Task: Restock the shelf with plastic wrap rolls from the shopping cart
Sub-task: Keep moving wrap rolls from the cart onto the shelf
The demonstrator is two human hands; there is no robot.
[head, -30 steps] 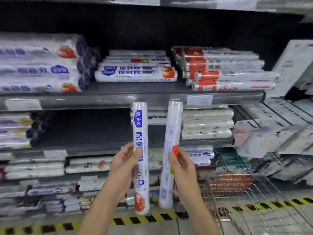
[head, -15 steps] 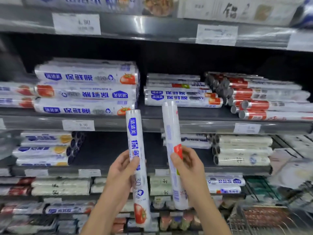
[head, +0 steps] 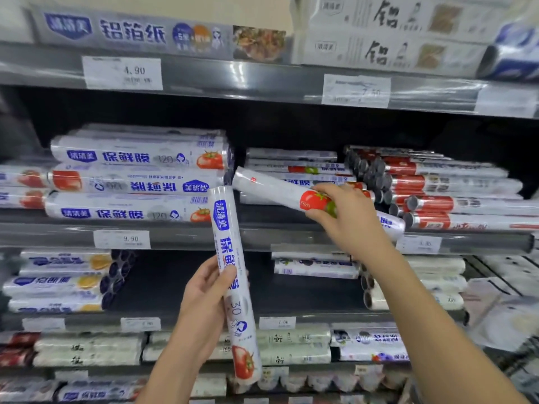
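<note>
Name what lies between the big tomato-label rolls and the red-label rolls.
Head view: a low stack of slim plastic wrap rolls, the right hand holding a tilted roll before it.

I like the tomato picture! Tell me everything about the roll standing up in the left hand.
The upright roll is a long white tube in clear wrapping, with a blue badge near the top, blue characters, a "30" and a red tomato near the bottom. It leans slightly, held in the air before the shelves. The left hand grips its middle. Its top is close to the tilted roll in the right hand; whether they touch is unclear.
</note>
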